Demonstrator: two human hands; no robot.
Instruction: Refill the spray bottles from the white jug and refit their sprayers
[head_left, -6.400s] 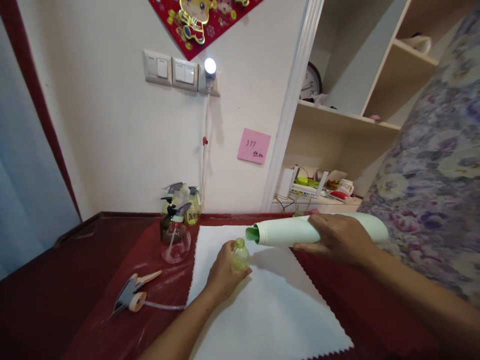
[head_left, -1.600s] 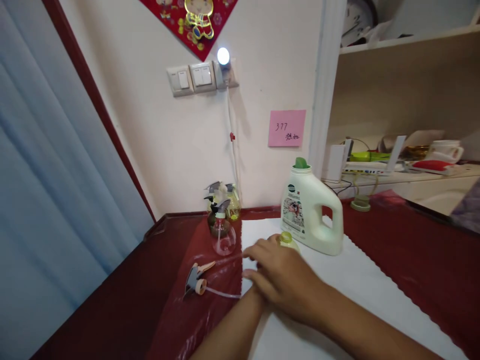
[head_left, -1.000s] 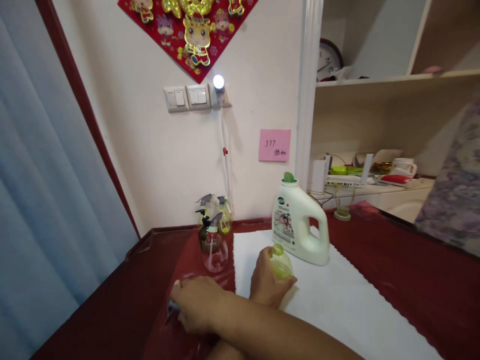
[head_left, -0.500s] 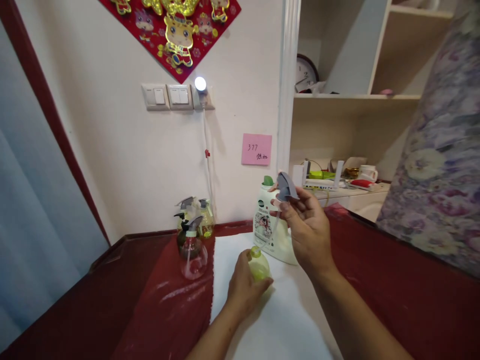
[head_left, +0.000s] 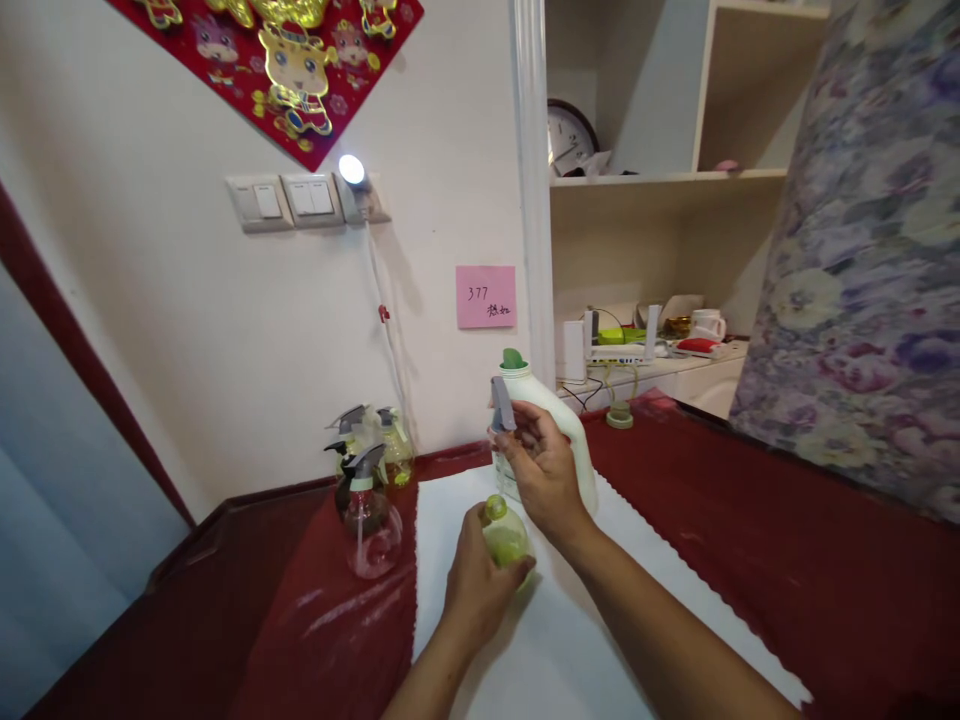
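The left hand is wrapped around a yellow-green bottle, its neck uncapped. The right hand grips a grey spray head, held above the bottle and apart from its neck. Behind the right hand, a pale green jug stands on a white cloth covering part of the dark red tabletop. Left of the cloth, pump and spray bottles stand grouped. A pink note marked 377 is on the wall.

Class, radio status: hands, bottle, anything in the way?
Left hand gripping small yellow-green bottle, uncapped. Right hand holding grey spray head above. Pale green jug close behind.
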